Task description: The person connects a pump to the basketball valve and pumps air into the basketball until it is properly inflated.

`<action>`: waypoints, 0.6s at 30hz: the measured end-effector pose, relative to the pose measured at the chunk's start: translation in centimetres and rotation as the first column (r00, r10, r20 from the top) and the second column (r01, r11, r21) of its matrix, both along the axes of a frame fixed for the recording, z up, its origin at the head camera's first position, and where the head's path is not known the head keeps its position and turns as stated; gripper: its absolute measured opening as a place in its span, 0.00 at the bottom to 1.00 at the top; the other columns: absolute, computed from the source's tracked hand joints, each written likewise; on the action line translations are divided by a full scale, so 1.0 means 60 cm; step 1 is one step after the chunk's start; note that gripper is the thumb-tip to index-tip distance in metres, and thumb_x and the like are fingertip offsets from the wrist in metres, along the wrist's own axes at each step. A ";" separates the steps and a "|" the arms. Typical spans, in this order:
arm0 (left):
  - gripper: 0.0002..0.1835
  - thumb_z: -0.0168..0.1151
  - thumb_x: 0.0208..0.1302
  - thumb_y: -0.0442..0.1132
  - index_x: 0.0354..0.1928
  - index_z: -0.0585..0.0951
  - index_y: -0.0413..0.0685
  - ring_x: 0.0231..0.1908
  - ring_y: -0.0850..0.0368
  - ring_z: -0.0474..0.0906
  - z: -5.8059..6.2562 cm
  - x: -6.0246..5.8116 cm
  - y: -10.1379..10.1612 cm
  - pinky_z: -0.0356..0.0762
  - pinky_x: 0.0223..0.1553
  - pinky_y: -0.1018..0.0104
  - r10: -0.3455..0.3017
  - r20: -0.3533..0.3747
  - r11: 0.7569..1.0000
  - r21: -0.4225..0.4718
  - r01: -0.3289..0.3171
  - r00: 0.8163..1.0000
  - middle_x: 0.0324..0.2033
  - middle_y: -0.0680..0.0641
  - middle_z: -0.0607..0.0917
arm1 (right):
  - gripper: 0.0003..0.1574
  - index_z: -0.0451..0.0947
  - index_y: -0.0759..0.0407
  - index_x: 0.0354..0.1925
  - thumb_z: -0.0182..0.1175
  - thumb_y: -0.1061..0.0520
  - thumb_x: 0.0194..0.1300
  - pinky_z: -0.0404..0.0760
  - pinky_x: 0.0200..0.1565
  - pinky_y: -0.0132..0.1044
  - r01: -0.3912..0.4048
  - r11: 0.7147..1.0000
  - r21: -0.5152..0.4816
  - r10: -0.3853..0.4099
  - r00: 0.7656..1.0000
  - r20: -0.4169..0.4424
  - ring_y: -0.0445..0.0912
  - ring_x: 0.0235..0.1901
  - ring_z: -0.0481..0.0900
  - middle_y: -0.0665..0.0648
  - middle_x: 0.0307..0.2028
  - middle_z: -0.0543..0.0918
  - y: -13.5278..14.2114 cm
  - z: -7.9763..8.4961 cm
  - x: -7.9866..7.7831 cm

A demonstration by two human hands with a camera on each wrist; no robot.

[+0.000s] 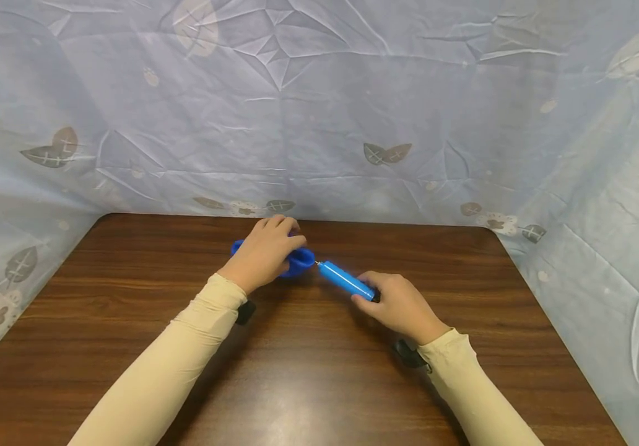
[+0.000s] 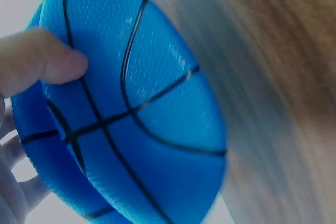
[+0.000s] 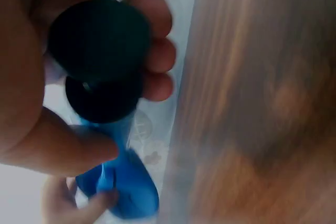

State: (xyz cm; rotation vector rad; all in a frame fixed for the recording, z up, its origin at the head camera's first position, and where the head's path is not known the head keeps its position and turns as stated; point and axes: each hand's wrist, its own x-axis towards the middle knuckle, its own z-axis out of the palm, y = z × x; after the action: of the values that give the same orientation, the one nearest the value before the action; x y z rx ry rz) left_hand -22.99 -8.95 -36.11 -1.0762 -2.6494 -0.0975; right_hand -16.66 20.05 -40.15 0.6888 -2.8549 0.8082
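Basketball (image 2: pixel 136 98), blue with black seams, slack and folded in, over the far half of the wooden table (image 1: pixel 297 371). Left hand (image 1: pixel 266 251) pinches it, thumb across the near side. Needle (image 1: pixel 317 263) of blue hand pump (image 1: pixel 346 280) at the ball's edge; cannot tell how deep. Right hand (image 1: pixel 400 305) grips the pump's black end. Judgement: pump brought to ball; inflating apparently left, ball not yet rounded.

Folded, black-lined blue ball (image 2: pixel 123 111); slanted blue pump (image 1: pixel 346 280), needle (image 1: pixel 316 263) at ball's edge.
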 end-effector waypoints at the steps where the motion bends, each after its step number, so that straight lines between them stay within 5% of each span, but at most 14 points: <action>1: 0.19 0.75 0.62 0.34 0.54 0.85 0.54 0.62 0.42 0.72 -0.001 -0.005 0.004 0.69 0.68 0.41 0.002 -0.009 1.000 -0.001 -0.002 1.000 0.58 0.43 0.79 | 0.17 0.84 0.53 0.49 0.71 0.47 0.66 0.76 0.29 0.34 0.001 1.000 0.010 -0.001 1.000 0.014 0.39 0.26 0.74 0.44 0.29 0.82 -0.003 0.000 0.002; 10: 0.15 0.63 0.72 0.29 0.54 0.86 0.52 0.59 0.45 0.77 -0.036 -0.048 0.034 0.78 0.62 0.52 -0.038 0.061 0.999 0.030 0.036 0.997 0.57 0.43 0.81 | 0.15 0.81 0.54 0.43 0.69 0.45 0.68 0.70 0.23 0.33 0.033 0.999 0.039 -0.037 0.994 0.107 0.39 0.21 0.70 0.45 0.23 0.76 -0.019 -0.013 0.009; 18: 0.19 0.62 0.69 0.22 0.53 0.88 0.54 0.70 0.43 0.69 -0.055 -0.061 0.064 0.52 0.79 0.48 -0.057 0.013 0.995 0.081 0.056 0.998 0.62 0.42 0.81 | 0.18 0.80 0.52 0.36 0.71 0.41 0.65 0.70 0.21 0.34 0.084 0.996 -0.020 -0.077 0.969 0.234 0.40 0.18 0.71 0.45 0.19 0.76 -0.031 -0.020 0.011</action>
State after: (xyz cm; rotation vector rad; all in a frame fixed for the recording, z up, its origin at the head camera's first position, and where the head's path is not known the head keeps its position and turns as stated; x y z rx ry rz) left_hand -26.67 -5.14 -39.40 -1.1279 -2.6047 -0.2227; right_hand -15.98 18.22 -41.37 0.5000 -3.0465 0.9764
